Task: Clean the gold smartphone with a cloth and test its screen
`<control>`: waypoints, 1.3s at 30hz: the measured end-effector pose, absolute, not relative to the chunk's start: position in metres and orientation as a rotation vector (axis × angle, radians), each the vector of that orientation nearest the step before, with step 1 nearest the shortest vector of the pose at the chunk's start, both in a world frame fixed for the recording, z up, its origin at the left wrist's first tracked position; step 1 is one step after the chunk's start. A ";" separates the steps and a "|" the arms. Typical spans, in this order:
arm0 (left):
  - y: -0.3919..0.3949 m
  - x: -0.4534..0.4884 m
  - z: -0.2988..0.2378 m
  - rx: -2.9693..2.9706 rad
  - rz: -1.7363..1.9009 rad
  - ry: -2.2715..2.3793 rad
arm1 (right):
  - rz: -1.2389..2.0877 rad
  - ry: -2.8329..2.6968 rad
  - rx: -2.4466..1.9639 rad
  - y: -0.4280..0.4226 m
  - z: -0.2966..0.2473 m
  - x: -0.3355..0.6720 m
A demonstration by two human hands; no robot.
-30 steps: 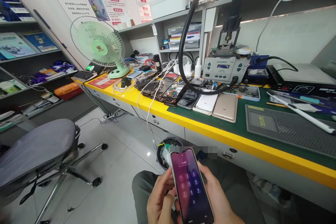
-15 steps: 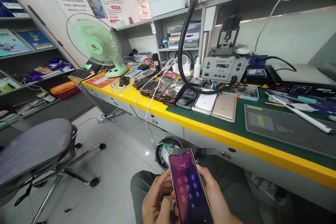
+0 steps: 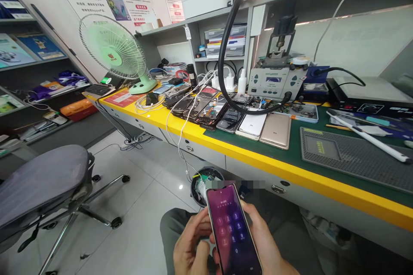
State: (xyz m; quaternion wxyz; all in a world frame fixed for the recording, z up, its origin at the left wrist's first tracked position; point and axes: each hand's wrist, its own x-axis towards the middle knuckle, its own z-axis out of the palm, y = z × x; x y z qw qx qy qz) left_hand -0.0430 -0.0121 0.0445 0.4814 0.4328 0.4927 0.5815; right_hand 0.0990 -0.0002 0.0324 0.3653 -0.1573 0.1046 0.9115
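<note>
A smartphone (image 3: 232,232) is held upright above my lap, its lit screen showing a number keypad on a purple background. My left hand (image 3: 195,242) is closed around the phone's left edge, the thumb bent beside the screen. Along the other edge, my right hand (image 3: 266,238) grips it with fingers hidden behind the phone. The phone's lower end runs out of the picture.
A yellow-edged workbench (image 3: 219,146) carries stacked phones (image 3: 206,109), a gold phone (image 3: 275,131), a perforated grey mat (image 3: 355,159) and a soldering station (image 3: 272,81). A green fan (image 3: 112,51) stands at its left end. A waste bin (image 3: 196,197) and an office chair (image 3: 48,180) are below.
Both hands still hold the phone, which has shifted very slightly up and left in the picture. The keypad screen looks the same.
</note>
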 end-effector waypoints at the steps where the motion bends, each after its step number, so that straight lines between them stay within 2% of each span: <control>1: -0.012 -0.043 0.045 1.050 1.425 1.198 | 2.343 0.278 -0.410 0.000 0.033 0.099; 39: -0.012 -0.039 0.046 1.013 1.413 1.294 | 2.373 0.128 -0.415 0.002 0.029 0.099</control>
